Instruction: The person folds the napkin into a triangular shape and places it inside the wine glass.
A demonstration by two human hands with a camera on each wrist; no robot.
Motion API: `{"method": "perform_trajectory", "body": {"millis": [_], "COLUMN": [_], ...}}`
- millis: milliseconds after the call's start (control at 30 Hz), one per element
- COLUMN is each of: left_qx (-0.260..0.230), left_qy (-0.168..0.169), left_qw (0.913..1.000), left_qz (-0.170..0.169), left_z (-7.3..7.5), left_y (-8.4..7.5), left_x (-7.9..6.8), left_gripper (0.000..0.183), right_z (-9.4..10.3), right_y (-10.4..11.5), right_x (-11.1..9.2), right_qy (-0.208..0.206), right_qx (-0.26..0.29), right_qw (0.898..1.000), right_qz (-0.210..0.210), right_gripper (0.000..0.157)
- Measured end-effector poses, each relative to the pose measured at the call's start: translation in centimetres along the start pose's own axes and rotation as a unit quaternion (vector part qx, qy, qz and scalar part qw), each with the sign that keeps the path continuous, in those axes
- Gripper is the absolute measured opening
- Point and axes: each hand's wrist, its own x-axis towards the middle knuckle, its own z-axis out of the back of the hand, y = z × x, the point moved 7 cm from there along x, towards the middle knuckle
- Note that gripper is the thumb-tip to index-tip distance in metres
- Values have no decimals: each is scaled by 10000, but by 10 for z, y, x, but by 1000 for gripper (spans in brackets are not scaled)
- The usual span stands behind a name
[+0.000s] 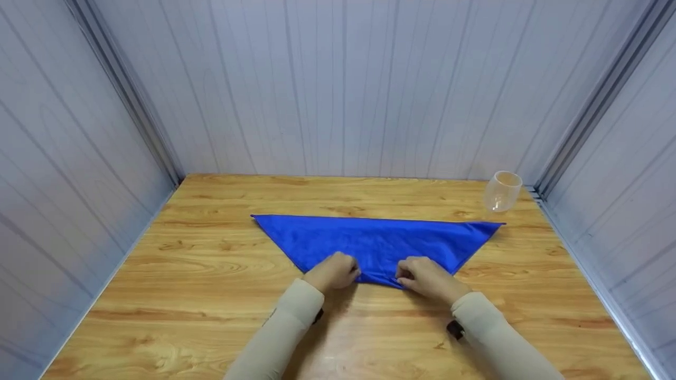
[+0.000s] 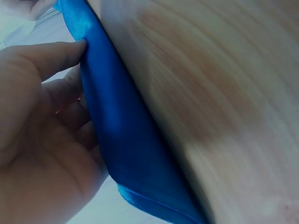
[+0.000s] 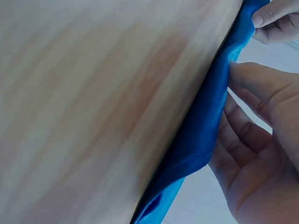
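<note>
A blue cloth (image 1: 364, 237) lies on the wooden table, its long straight edge toward the back wall and pointed corners at left and right. Its near edge is folded over into a narrow band. My left hand (image 1: 334, 271) pinches this near edge between thumb and fingers; the left wrist view shows the thumb on the folded band (image 2: 112, 107). A short way to the right, my right hand (image 1: 429, 277) pinches the same edge, and in the right wrist view its thumb presses the fold (image 3: 201, 121). Between the two hands the cloth's edge is slightly rumpled.
A clear glass (image 1: 501, 191) stands at the table's back right corner, beyond the cloth's right tip. Pale panelled walls (image 1: 327, 89) enclose the wooden table (image 1: 211, 316) at the back and on both sides.
</note>
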Motion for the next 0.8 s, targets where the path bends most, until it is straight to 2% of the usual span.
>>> {"method": "perform_trajectory", "body": {"millis": [267,467,633,800], "left_qx": [-59,28,-35,-33], "left_qy": [104,-100,-204,-231], "left_qw": [9996,9999,9998,9997], "left_qz": [249,51,-26,0], "left_z": [-2,1,1,0], "left_y": [2,1,2,4], "left_x": [1,2,2,1], "left_gripper": [31,43,46,37], "right_z": [2,6,6,8], "right_y": [6,12,14,16], "right_x": [-6,-10,-13,-13], "right_qy": [-170,-307,-154,-281], "right_qx": [-275,-699,-630,-808], "right_qw": [9994,9955,9963,9947], "right_qz": [97,566,571,574], "right_gripper": [9,8,12,6]}}
